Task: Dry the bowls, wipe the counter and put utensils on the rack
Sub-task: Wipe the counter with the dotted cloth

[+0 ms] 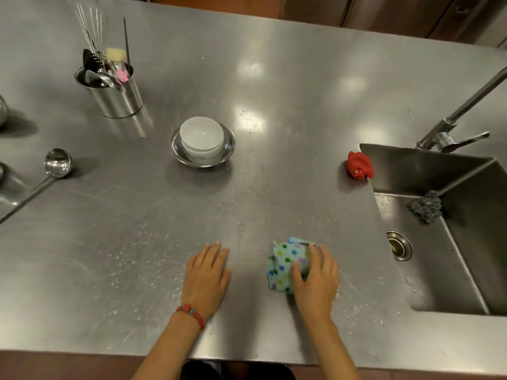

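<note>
My right hand [315, 281] presses a folded light-blue dotted cloth [285, 263] onto the steel counter [274, 91] near its front edge, fingers spread over the cloth's right side. My left hand [207, 275] lies flat on the counter to the cloth's left, holding nothing. A white bowl [201, 137] sits inside a shallow steel bowl [230, 148] at the counter's middle. A steel ladle [56, 164] lies at the left. A steel utensil holder [118, 97] with several utensils stands at the back left. Water droplets speckle the counter around my hands.
A sink [439, 242] lies at the right, with a steel scourer [425, 207] in it and a tap [452, 127] behind. A crumpled red cloth [360, 165] sits on the sink's left corner. Steel items are partly visible at the far left edge.
</note>
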`<state>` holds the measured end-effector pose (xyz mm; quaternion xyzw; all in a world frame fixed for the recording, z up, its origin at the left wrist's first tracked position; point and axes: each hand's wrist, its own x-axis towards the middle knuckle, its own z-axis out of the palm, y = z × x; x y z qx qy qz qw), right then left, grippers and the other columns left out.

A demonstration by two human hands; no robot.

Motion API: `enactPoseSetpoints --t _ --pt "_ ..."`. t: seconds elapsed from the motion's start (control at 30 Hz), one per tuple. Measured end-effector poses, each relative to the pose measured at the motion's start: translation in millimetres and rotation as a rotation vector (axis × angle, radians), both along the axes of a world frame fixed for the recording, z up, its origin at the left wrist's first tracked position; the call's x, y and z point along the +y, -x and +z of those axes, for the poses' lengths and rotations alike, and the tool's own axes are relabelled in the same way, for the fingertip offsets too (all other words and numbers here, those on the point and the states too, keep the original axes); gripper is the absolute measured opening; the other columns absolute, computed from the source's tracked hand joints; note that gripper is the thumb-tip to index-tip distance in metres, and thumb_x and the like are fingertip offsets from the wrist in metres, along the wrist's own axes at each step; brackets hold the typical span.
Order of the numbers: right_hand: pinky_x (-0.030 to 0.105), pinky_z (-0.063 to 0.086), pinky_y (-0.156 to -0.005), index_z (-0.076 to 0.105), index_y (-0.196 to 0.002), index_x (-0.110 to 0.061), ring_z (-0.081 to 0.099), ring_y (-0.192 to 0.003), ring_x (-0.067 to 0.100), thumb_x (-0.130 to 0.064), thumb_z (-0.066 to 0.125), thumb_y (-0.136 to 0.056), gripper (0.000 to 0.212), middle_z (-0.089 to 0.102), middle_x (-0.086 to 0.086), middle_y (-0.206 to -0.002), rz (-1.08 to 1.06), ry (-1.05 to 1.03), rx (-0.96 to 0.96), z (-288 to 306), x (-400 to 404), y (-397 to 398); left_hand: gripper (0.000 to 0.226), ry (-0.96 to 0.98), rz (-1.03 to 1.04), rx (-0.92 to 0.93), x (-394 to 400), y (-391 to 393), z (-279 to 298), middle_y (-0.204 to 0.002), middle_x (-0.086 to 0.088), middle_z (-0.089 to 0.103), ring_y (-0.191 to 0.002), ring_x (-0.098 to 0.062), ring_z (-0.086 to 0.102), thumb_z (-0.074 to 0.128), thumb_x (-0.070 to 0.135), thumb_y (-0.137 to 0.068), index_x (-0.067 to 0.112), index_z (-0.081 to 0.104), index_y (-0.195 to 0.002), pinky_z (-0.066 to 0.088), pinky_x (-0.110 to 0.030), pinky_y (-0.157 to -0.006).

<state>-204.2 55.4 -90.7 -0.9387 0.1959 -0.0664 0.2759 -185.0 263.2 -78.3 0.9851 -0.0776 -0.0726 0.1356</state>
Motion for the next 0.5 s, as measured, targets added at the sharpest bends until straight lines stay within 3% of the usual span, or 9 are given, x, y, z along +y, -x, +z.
enactPoseSetpoints --t 0.07,0.13,0.2,0.3,0.37,0.43,0.5 --pt "0.046 0.014 -0.114 0.038 -0.139 -0.022 0.017 -0.142 0.031 -0.034 0.053 -0.090 0.052 0.026 0.008 -0.153 0.228 0.116 0.096 -6.8 9.2 -1.4 0.040 0.008 -0.039 -0.017 4.2 -0.7 -5.8 -0.107 -0.019 0.069 -0.097 -0.038 0.066 0.077 0.020 -0.066 0.004 0.069 -0.102 0.053 -0.054 -0.075" --pt "0.044 -0.001 -0.116 0.028 -0.143 -0.031 0.006 -0.144 0.029 -0.044 0.039 -0.093 0.052 0.017 0.004 -0.156 0.343 0.248 0.188 -15.1 17.0 -3.0 0.043 0.008 -0.061 -0.003 6.5 -0.4 -9.9 -0.107 -0.018 0.070 -0.096 -0.038 0.066 0.082 0.017 -0.062 0.005 0.070 -0.102 0.053 -0.053 -0.075" --pt "0.049 0.012 -0.114 0.036 -0.140 -0.029 0.022 -0.140 0.035 -0.048 0.032 -0.091 0.052 0.032 0.009 -0.150 0.332 0.339 0.207 -17.3 21.1 -6.4 0.033 -0.033 -0.091 -0.033 8.6 1.5 -13.7 -0.105 -0.014 0.071 -0.095 -0.034 0.068 0.065 0.026 -0.073 0.008 0.071 -0.099 0.055 -0.048 -0.073" --pt "0.055 0.030 -0.106 0.049 -0.133 -0.025 0.039 -0.131 0.038 -0.046 0.030 -0.088 0.053 0.048 0.011 -0.139 0.315 0.369 0.195 -18.8 15.4 -28.1 0.047 -0.075 -0.123 0.014 8.6 1.9 -18.6 -0.105 -0.011 0.072 -0.095 -0.030 0.068 0.037 0.033 -0.076 0.012 0.072 -0.098 0.056 -0.045 -0.073" --pt "0.053 0.020 -0.112 0.041 -0.137 -0.027 0.028 -0.138 0.036 -0.047 0.031 -0.091 0.051 0.040 0.009 -0.146 0.315 0.385 0.197 -21.8 5.3 -53.5 0.045 -0.109 -0.110 0.013 9.8 2.7 -21.8 -0.105 -0.011 0.072 -0.095 -0.029 0.068 0.040 0.034 -0.075 0.012 0.073 -0.097 0.056 -0.044 -0.072" --pt "0.049 0.004 -0.116 0.028 -0.143 -0.032 0.010 -0.143 0.030 -0.046 0.031 -0.095 0.050 0.025 0.004 -0.153 0.325 0.352 0.247 -24.9 -2.4 -78.8 0.038 -0.128 -0.082 -0.010 7.6 2.6 -22.7 -0.105 -0.011 0.072 -0.094 -0.030 0.069 0.056 0.034 -0.069 0.012 0.073 -0.095 0.056 -0.044 -0.070" --pt "0.048 -0.001 -0.116 0.022 -0.144 -0.034 0.003 -0.144 0.027 -0.046 0.031 -0.096 0.051 0.019 0.001 -0.155 0.340 0.357 0.257 -27.6 -6.0 -89.9 0.038 -0.114 -0.065 -0.045 3.3 2.3 -24.2 -0.106 -0.013 0.071 -0.095 -0.033 0.068 0.072 0.029 -0.063 0.010 0.072 -0.097 0.055 -0.047 -0.071"
